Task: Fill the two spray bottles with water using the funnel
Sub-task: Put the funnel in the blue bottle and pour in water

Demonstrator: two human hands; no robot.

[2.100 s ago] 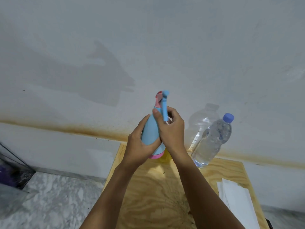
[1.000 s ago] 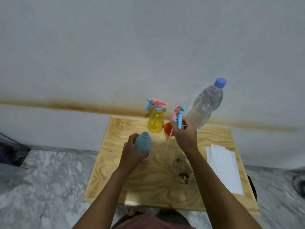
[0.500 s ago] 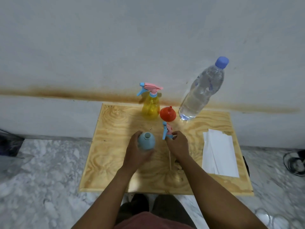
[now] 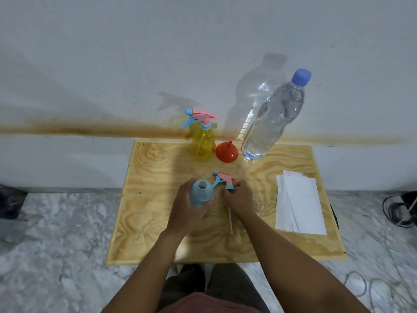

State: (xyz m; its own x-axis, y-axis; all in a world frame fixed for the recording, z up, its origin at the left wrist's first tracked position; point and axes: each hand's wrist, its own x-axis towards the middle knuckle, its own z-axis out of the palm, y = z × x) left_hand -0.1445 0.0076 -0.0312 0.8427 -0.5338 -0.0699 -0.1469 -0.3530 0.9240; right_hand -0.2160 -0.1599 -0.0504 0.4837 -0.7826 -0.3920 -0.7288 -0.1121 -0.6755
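Note:
My left hand (image 4: 187, 213) grips the light blue spray bottle (image 4: 200, 195), which stands uncapped with its mouth open upward on the plywood board (image 4: 158, 213). My right hand (image 4: 239, 197) holds its pink and blue spray head (image 4: 224, 180) low over the board, and the white dip tube (image 4: 230, 220) lies along the wood. The yellow spray bottle (image 4: 202, 141), with its spray head on, stands at the back. Beside it the red funnel (image 4: 226, 152) sits mouth down. A clear water bottle (image 4: 274, 119) with a blue cap stands to the funnel's right.
White folded paper (image 4: 297, 203) lies on the board's right side. The board sits on a marble floor (image 4: 56, 233) against a white wall. Cables (image 4: 397, 211) lie on the floor at the right, and a dark object (image 4: 10, 202) at the left edge.
The spray head came off the blue bottle. Both hands moved down to the board, the bottle now standing and the spray head lowered beside it with its tube on the wood.

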